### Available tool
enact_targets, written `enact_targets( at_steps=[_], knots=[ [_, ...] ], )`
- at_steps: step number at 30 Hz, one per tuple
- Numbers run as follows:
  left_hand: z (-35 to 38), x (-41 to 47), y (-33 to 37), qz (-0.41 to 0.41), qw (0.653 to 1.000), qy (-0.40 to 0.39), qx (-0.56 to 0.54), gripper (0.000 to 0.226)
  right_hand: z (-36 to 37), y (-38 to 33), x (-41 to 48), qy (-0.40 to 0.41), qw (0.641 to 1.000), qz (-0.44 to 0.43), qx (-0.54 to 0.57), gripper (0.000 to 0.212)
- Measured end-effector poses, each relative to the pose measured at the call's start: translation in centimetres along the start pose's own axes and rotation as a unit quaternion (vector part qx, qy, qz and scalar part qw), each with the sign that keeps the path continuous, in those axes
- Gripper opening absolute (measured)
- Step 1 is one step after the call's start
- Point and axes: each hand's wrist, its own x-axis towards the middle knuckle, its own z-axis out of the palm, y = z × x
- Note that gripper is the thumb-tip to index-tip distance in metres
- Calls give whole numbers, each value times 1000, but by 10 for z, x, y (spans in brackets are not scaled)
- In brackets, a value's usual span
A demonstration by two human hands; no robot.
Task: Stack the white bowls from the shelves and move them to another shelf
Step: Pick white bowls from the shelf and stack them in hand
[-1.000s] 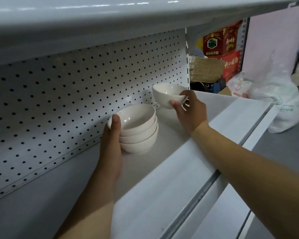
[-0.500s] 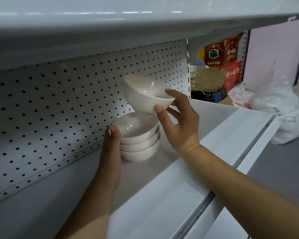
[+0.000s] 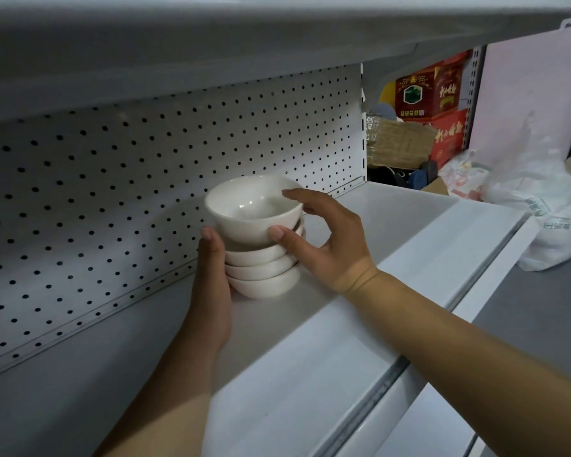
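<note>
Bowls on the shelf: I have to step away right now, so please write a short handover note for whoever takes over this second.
Left hand: holds the left side of the stack, thumb up against it, fingers hidden behind.
Right hand: pinches the top bowl, thumb on its wall, a finger over its rim.
Bowls: three are nested on the shelf near the pegboard; the fourth sits upright on top.
Done: four bowls are in one stack.
Left: release the top bowl, lift the stack, carry it to another shelf. No loose bowls are in view.
</note>
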Motion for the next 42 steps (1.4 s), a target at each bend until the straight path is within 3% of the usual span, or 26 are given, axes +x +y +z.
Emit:
enact_targets(
  at_steps=[13, 22, 26, 30, 32, 35, 42],
  knots=[
    [-1, 2, -5, 25, 998, 23, 46, 84, -5, 2, -1, -154, 982, 100, 36, 61],
    [3, 0, -3, 23, 996, 67, 56, 96, -3, -2, -4, -126, 984, 120, 49, 63],
    [4, -3, -1, 31, 994, 73, 73, 96, -8, -4, 1, -160, 974, 151, 54, 76],
    [3, -4, 1, 42, 987, 101, 115, 98, -17, -7, -8, -231, 941, 234, 80, 115],
    [5, -7, 3, 48, 982, 112, 145, 93, -18, -7, -18, -253, 934, 236, 90, 118],
    [9, -12, 7, 62, 978, 110, 166, 80, -22, -17, -23, -239, 941, 220, 91, 112],
    [29, -25, 15, 84, 979, 36, 185, 106, -62, -46, -43, -168, 959, 223, 57, 103]
  ],
)
